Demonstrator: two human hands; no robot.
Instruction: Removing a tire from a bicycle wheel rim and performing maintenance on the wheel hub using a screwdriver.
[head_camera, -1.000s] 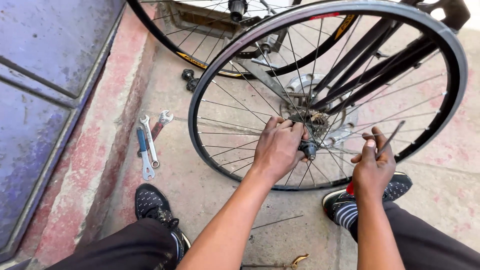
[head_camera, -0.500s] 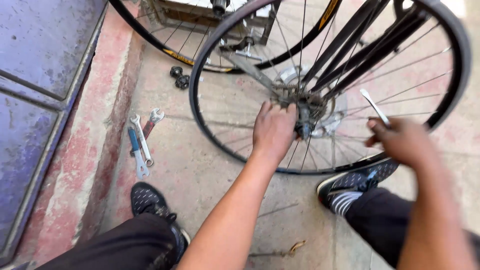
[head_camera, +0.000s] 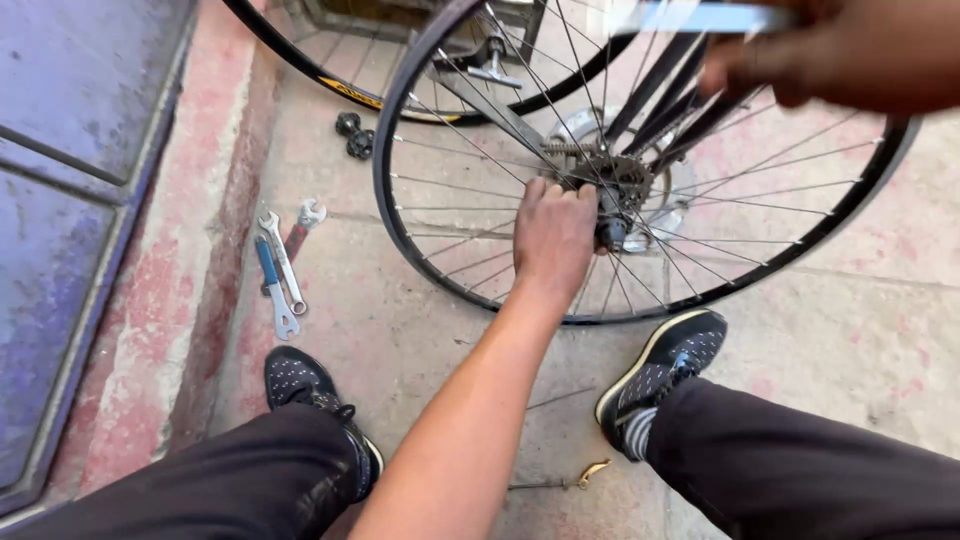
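Observation:
A black bicycle wheel (head_camera: 380, 190) with thin spokes stands upright in front of me. My left hand (head_camera: 553, 235) reaches through to its middle, fingers curled on the hub (head_camera: 622, 188) beside the sprocket. My right hand (head_camera: 830, 55) is raised at the top right, blurred, closed on a thin pale metal tool (head_camera: 700, 18) that points left above the wheel. The tool's kind is too blurred to tell.
Wrenches (head_camera: 281, 270) lie on the concrete left of the wheel, with small black parts (head_camera: 352, 135) farther back. A second wheel (head_camera: 330, 88) stands behind. My shoes (head_camera: 300, 385) (head_camera: 665, 365) flank a loose spoke (head_camera: 560, 485). A blue metal door (head_camera: 60, 200) runs along the left.
My right hand has lifted from beside the hub up and to the top right with the thin tool. My left hand has stayed on the hub. The view has moved closer.

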